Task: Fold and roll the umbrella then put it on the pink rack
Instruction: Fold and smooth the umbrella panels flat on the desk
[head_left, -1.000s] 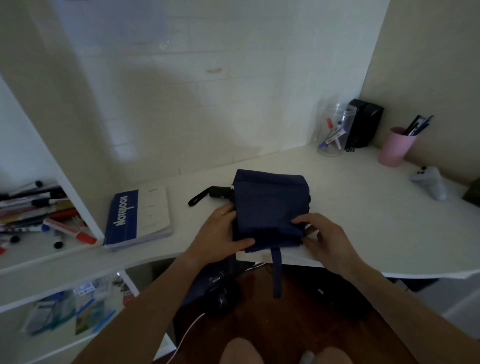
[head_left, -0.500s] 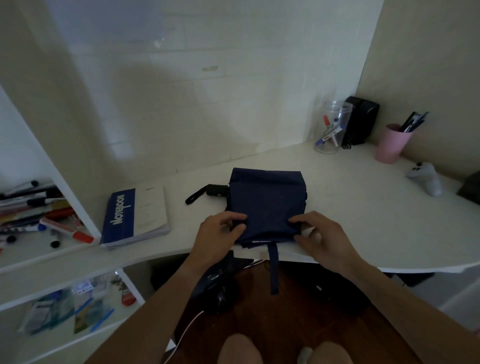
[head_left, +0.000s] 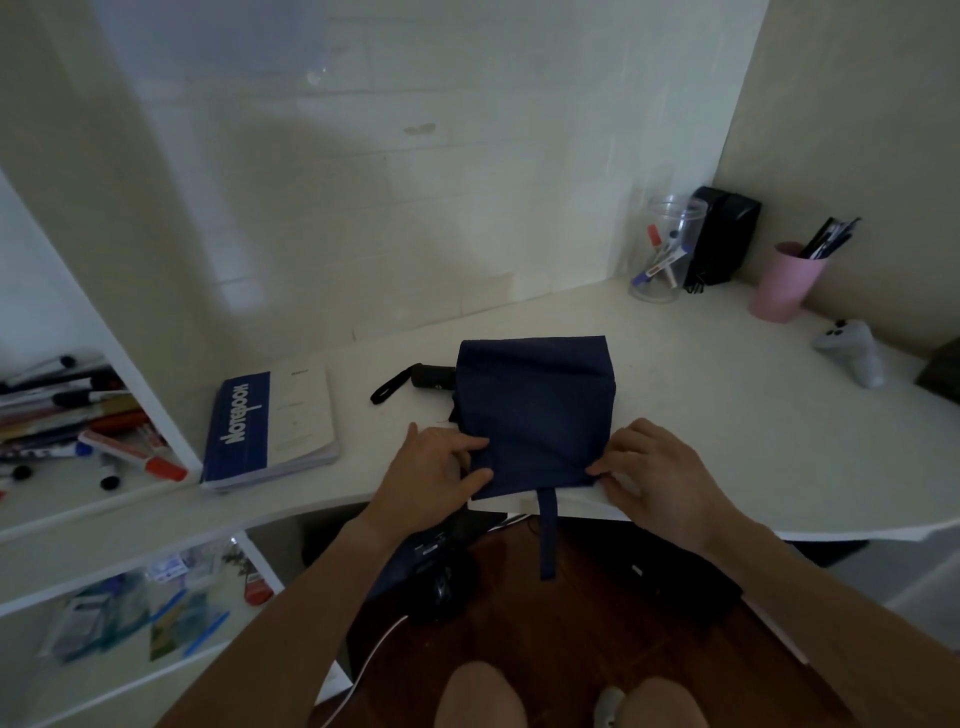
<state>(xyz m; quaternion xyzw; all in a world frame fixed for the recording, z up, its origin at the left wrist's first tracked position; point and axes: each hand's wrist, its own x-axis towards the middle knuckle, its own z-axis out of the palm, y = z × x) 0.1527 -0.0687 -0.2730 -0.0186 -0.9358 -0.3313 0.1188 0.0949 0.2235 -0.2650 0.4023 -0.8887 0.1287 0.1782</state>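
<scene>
Closure strap (head_left: 548, 530): hangs from the near edge of the navy cloth over the desk edge, free and unfastened, likely left loose so it can wrap the roll at the end.
Left hand (head_left: 431, 480): sits at the near left corner of the umbrella (head_left: 535, 410), thumb and fingers pinching the cloth edge, apparently to hold the folded layers from sliding while the roll begins.
Right hand (head_left: 660, 480): fingertips press on the near right corner of the cloth, at the desk edge; whether it pinches or only pins the cloth down, I cannot tell.
Umbrella: lies flat on the white desk (head_left: 727, 415), its canopy folded into a squarish panel, so folding looks about done and rolling not yet started.
Handle (head_left: 431, 375): black, pokes out at the far left of the panel with its wrist loop lying on the desk.
Notebook (head_left: 270, 428): blue and white, left of the umbrella, apart from it.
Far things: a clear jar (head_left: 662, 249) of pens and a pink cup (head_left: 784, 280) stand by the wall, well apart from the work.
Pink rack: not in view, so where the roll must go cannot be judged.
Risk: the slack cloth may skew if the two corners roll unevenly.
</scene>
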